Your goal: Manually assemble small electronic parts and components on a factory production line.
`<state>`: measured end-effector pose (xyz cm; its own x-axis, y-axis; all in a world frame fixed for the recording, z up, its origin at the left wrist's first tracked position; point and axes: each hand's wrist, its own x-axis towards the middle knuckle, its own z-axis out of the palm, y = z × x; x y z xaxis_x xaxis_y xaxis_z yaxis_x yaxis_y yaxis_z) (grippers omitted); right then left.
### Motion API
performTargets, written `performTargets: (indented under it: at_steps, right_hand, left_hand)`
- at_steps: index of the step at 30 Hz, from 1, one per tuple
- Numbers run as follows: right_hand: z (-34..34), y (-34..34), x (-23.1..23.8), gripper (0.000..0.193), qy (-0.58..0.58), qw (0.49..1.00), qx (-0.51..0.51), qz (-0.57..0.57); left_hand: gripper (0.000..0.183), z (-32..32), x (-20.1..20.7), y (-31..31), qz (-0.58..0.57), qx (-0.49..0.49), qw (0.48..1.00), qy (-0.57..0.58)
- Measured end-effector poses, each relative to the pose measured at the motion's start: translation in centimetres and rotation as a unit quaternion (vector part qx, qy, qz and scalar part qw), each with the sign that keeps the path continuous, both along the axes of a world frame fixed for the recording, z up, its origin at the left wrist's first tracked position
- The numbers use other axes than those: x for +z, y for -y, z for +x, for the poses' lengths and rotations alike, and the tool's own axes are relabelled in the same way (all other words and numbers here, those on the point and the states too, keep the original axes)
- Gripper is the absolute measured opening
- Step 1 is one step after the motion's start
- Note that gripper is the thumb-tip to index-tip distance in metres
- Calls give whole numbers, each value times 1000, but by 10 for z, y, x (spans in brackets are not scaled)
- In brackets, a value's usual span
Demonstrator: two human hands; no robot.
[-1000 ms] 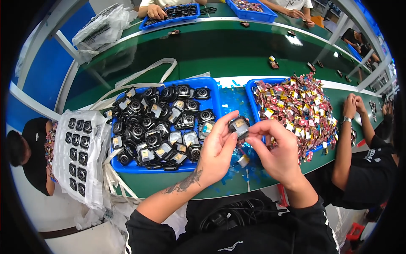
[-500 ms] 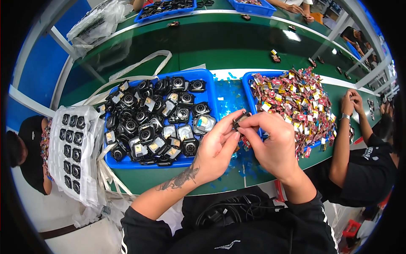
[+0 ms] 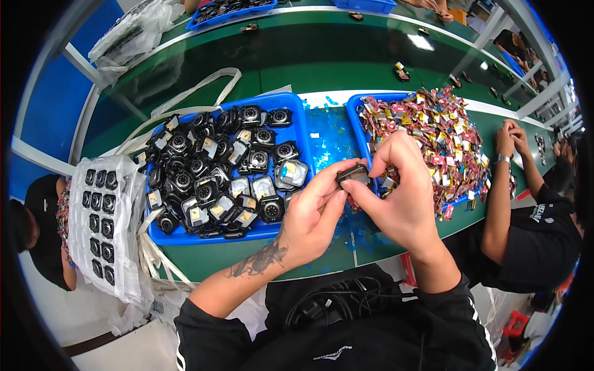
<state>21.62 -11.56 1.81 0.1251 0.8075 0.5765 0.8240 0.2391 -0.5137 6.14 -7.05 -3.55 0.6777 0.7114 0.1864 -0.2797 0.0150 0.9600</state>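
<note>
My left hand is closed around a small black watch case, held up between the two trays. My right hand pinches the same case from the other side, its thumb across the case's lower edge and its index finger arched above. Part of the case is hidden behind the fingers. On the left, a blue tray is heaped with black watch cases, some with round sensor backs up, others with pale insides showing. To the right, a second blue tray overflows with small red, yellow and white parts.
Blue film scraps lie between the trays. Far left, a white sheet carries rows of watch cases. Beyond the trays runs a green belt with a few loose parts. A co-worker's hands are at the right.
The case has turned so that more of its broad side shows. My right thumb has moved across it and the index finger has lifted. The whole view has shifted slightly.
</note>
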Motion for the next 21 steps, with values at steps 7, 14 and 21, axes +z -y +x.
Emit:
performTargets:
  at_steps: [7, 14, 21]
  right_hand:
    - [11, -1, 0, 32, -168, 977, 69, -114]
    - [7, 25, -6, 29, -394, 906, 64, -143]
    - [6, 32, -12, 15, -412, 890, 131, -144]
  left_hand:
    - [42, -1, 1, -3, 47, -20, 999, -6]
    - [52, 6, 10, -7, -114, 27, 987, 112]
    - [31, -4, 13, -8, 37, 3, 999, 16]
